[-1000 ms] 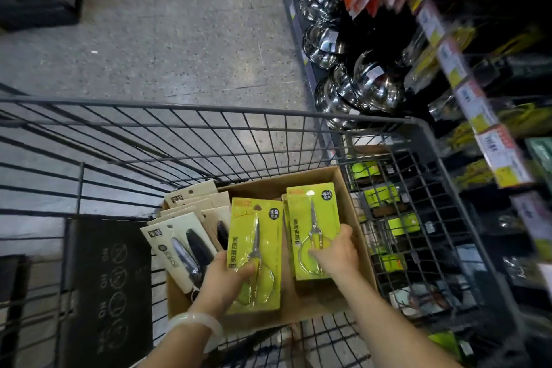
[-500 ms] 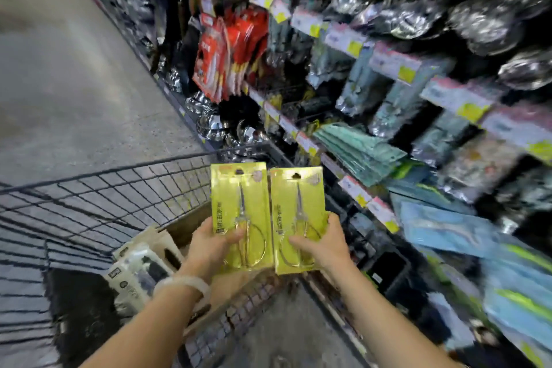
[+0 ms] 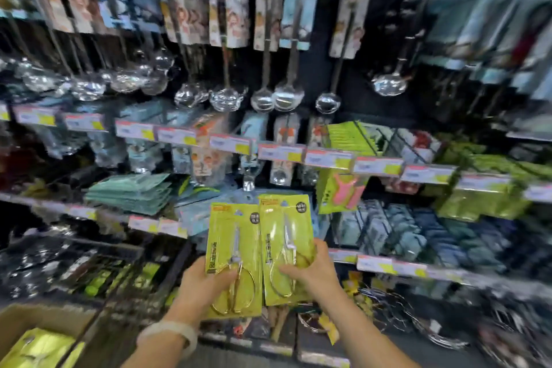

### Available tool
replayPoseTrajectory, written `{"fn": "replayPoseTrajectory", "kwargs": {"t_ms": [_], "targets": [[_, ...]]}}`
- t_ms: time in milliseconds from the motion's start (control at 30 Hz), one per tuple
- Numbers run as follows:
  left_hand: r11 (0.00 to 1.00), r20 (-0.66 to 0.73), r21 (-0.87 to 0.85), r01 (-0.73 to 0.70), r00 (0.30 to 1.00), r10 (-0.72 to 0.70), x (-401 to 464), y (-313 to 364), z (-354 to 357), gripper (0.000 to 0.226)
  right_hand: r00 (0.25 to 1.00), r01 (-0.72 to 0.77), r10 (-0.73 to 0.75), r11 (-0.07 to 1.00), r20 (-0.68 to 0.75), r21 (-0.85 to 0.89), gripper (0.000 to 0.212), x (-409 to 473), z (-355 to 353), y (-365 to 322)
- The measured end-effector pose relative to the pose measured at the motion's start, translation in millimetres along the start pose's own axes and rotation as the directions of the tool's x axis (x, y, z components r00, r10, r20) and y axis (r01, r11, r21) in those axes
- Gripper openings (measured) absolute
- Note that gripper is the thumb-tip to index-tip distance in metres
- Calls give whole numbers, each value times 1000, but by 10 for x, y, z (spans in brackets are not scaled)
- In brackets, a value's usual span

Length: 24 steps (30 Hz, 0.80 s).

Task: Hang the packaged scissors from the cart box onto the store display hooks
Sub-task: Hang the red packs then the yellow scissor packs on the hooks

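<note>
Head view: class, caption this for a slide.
Left hand and right hand each hold packaged scissors before display shelves.

Counts at the shelf

Two yellow-green carded packs of metal scissors are held up, one in the left hand, one in the right hand. One brown cardboard box sits lower left with more yellow packs inside, too blurred to count. About six shiny steel ladles hang centrally; further left they blur together.
</note>
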<state>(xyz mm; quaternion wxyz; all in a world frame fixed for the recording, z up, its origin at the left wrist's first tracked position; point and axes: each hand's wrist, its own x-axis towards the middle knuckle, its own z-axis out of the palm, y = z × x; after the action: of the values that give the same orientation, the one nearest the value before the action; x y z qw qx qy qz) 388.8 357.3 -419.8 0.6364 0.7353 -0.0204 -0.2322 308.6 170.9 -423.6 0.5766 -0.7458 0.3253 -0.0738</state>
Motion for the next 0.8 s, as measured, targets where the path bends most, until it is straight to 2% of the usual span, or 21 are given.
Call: {"fn": "replayPoseTrajectory", "kwargs": {"t_ms": [233,400,533,667,733,800], "targets": [[999,312,34,-25,950,13,-639,121,2083,30,966,-36,41,999,-255,21,76,-586,-2118,768],[992,426,120,-45,905,-11,-1051,-61,3286,26,927,-83,94,996,-362,45,67,-993,-3273,1323],[995,427,104,-5,904,-40,-1356,-62,3944,21,909,-85,109,993,-401,78,63,-1145,-3883,1662],[993,408,116,13,911,-59,-1437,-25,4283,22,901,-83,118,991,-417,101,73,-1085,-4235,1767],[991,402,137,2,914,-57,-1384,2,4390,23,891,-89,127,990,-435,106,91,-953,-4356,1808],[990,396,137,10,916,-64,-1305,85,4474,32,884,-93,142,987,-445,130,107,-787,-4450,1808]]}}
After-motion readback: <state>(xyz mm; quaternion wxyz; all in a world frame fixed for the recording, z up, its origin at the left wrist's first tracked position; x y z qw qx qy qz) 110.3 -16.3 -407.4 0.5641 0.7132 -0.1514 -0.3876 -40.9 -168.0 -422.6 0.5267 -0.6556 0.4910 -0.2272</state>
